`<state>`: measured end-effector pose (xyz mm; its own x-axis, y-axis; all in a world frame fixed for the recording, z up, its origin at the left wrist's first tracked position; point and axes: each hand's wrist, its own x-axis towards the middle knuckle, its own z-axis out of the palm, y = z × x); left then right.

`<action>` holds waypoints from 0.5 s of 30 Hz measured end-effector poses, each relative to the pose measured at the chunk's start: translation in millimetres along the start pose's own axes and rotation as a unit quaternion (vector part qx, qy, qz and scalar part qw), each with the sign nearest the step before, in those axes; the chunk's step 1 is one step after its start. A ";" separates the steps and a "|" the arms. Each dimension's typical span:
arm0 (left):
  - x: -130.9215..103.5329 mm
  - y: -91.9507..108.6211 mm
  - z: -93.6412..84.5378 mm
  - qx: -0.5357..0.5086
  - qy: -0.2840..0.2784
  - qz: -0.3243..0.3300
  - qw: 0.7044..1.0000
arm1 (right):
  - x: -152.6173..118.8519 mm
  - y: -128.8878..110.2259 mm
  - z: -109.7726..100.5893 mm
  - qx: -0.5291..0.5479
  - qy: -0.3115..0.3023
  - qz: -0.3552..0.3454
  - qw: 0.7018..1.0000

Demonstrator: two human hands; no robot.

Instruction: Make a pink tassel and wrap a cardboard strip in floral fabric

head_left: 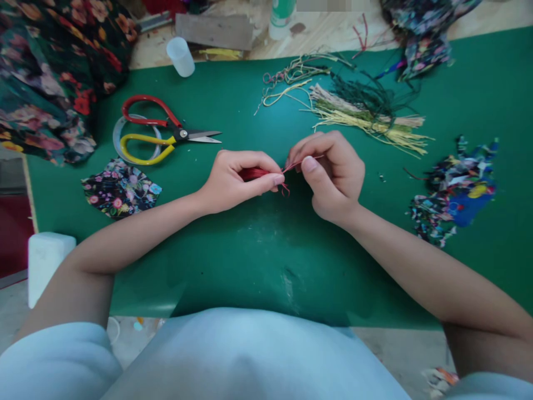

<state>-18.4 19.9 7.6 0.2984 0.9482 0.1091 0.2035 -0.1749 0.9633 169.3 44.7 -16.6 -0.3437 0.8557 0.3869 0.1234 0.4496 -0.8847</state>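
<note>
My left hand (244, 179) is closed around a bundle of red cord (255, 174), part of it hidden in the palm. Thin red strands stick out past its thumb, and a small curl hangs below. Just to the right, my right hand (333, 175) pinches a strand of the red cord (293, 165) between thumb and forefinger. That strand runs between the two hands, held above the green mat (250, 255). Bundled green, beige and yellow cords (366, 116) lie beyond my right hand.
Scissors with red and yellow handles (177, 136) lie left, over a tape roll (117, 136). Nearby are a floral fabric piece (120, 189) and a white cup (180, 57). Fabric scraps (453, 191) lie right; floral cloth (62, 78) fills the far left. A green-and-white bottle (281, 18) stands behind.
</note>
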 end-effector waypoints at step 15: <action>1.4 -0.1 0.1 0.004 0.024 0.018 1.000 | 5.6 -6.1 -4.6 -0.005 -0.002 -0.040 0.999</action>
<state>-17.8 21.2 7.6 0.2611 0.9528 0.1547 0.2009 -0.2104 0.9567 170.9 48.0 -7.8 -0.3573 0.8159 0.4545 0.1055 0.5188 -0.8484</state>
